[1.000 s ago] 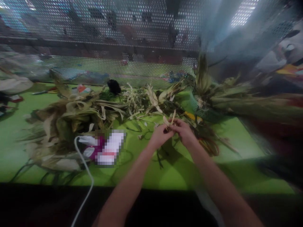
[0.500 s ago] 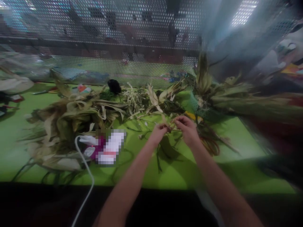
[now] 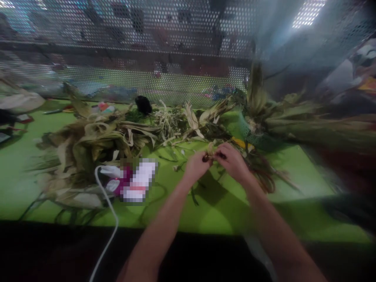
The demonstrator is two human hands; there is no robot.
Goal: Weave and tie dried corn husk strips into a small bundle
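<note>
Close together above the green table (image 3: 188, 219), my left hand (image 3: 196, 167) and my right hand (image 3: 233, 161) pinch one small piece between their fingertips. It looks like a pale yellowish strip of dried corn husk (image 3: 210, 148), curled at the top; the fingers hide most of it. The fingers of both hands are closed. Thin dark stems (image 3: 194, 196) lie on the table just below the left hand. Beyond the hands is a loose row of dried husks (image 3: 192, 119) and a bunch of pale thin strips (image 3: 168, 122).
A large heap of husks (image 3: 96, 145) covers the left side. Before it lie a purple object (image 3: 116, 185) with a white cable (image 3: 113, 211) and a pixelated white item (image 3: 141, 182). A green basket (image 3: 249, 131) holds long husks at right. A perforated metal panel (image 3: 147, 39) stands behind.
The husk strip now curls upward between my fingertips. Both hands have turned slightly, their knuckles more toward me, and the fingers sit closer together. The view has shifted a little.
</note>
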